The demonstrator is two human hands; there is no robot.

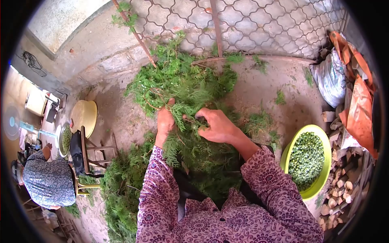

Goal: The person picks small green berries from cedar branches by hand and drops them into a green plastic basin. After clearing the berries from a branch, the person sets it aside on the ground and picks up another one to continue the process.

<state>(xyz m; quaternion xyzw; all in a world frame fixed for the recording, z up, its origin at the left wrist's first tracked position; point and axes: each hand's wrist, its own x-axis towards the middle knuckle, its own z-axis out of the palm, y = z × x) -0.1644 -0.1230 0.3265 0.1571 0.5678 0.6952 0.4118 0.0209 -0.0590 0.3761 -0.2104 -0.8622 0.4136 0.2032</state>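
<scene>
My left hand [165, 123] is closed round a feathery evergreen branch [180, 115], its thumb pointing away from me. Close on the right, my right hand [219, 126] curls its thumb and fingers in at the same branch. Small greenish bits show at those fingertips, but what exactly they grip I cannot make out. More cut foliage hangs over my dark-covered lap. Beyond both hands lies a large heap of evergreen branches [178, 73].
A yellow-green basin [326, 170] of small green cones or berries stands right, beside stacked firewood [344, 184]. More branches [125, 186] lie left, near a wooden stool [99, 152]. Another person [48, 178] sits far left by a bowl [65, 139]. A metal lattice [251, 28] leans ahead.
</scene>
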